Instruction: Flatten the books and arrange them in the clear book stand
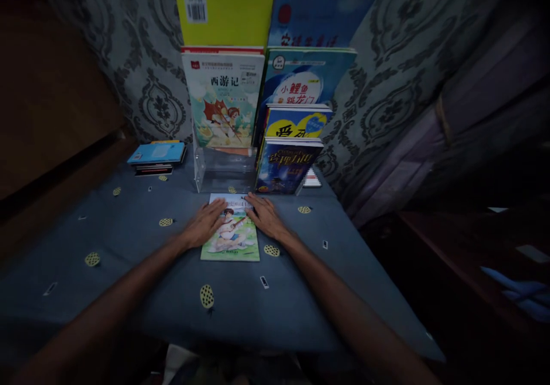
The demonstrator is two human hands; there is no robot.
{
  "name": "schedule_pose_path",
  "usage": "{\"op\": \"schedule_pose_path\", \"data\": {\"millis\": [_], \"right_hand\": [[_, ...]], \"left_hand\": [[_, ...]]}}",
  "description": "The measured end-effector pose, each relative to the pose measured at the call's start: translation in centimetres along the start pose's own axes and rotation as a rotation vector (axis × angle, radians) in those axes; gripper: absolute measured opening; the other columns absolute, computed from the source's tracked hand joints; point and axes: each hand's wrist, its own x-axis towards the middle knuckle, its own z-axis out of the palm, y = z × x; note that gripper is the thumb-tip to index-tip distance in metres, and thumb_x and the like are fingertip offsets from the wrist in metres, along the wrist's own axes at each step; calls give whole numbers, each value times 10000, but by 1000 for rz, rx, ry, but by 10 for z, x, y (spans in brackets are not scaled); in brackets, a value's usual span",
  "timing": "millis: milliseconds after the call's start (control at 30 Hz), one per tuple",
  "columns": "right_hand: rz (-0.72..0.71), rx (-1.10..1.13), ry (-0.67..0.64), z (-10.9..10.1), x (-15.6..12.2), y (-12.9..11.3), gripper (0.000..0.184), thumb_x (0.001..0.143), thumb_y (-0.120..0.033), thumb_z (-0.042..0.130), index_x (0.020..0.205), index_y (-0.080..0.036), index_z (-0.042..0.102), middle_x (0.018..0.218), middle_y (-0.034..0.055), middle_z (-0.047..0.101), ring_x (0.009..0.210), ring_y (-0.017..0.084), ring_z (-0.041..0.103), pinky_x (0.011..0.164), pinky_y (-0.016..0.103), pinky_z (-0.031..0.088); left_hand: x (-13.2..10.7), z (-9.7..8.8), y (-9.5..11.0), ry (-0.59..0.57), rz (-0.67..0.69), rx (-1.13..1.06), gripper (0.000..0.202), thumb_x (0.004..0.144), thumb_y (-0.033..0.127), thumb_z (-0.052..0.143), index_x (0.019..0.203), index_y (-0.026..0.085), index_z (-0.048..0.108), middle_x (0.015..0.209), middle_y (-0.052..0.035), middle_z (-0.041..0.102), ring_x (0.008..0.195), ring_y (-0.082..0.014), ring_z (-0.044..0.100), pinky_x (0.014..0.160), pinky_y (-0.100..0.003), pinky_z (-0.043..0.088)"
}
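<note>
A thin paperback book (232, 239) with a cartoon figure in white and a green meadow on its cover lies flat on the tablecloth, in front of the clear book rack (223, 179). My left hand (203, 224) rests on its left edge, fingers stretched toward the title. From the other side, my right hand (267, 217) lies over the upper right edge with its fingers extended. Both hands are open and touch the cover without gripping it. Part of the title is hidden under the fingers.
Upright books fill the rack's back and right side, among them a pale green book (223, 104) and a dark blue book (289, 167). A small stack of books (158, 154) lies at the back left. A patterned wall (161, 101) stands behind the blue tablecloth (141, 247).
</note>
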Motion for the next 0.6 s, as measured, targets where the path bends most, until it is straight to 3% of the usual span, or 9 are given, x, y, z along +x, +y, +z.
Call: {"op": "schedule_pose_path", "data": {"millis": [67, 200, 367, 500, 600], "right_hand": [[-1, 14, 6, -1, 2, 1, 479, 984, -338, 436, 1426, -161, 490, 1524, 143, 452, 1421, 248, 402, 1174, 480, 272], [16, 50, 41, -4, 8, 2, 460, 940, -298, 509, 1372, -144, 547, 1456, 152, 530, 1367, 273, 450, 1131, 462, 331], [88, 202, 163, -7, 7, 2, 347, 893, -224, 540, 1215, -152, 649, 1146, 123, 696, 1097, 264, 600, 986, 423, 440], [124, 265, 196, -4, -6, 1, 332, 933, -237, 457, 1196, -156, 643, 903, 69, 725, 859, 209, 650, 838, 347, 493], [131, 339, 223, -2, -12, 0, 325, 930, -239, 451, 1182, -176, 647, 834, 36, 733, 774, 190, 649, 784, 322, 493]], "left_hand": [[2, 1, -10, 39, -71, 20, 584, 1027, 430, 232, 1508, 125, 358, 1606, -132, 289, 1500, -247, 236, 1214, -463, 203], [5, 3, -18, 57, -57, 75, 571, 1020, 418, 250, 1487, 119, 389, 1586, -132, 340, 1480, -243, 292, 1205, -435, 250], [19, -8, -24, -36, -2, 208, 499, 1022, 343, 266, 1471, 176, 408, 1564, -113, 390, 1465, -251, 327, 1190, -480, 260], [29, -21, -14, -128, -4, 283, 481, 1022, 353, 316, 1456, 175, 421, 1561, -122, 394, 1472, -267, 309, 1186, -498, 244], [27, -22, 7, -105, -30, 314, 536, 1003, 472, 380, 1427, 151, 453, 1542, -147, 417, 1446, -284, 353, 1158, -446, 300]]}}
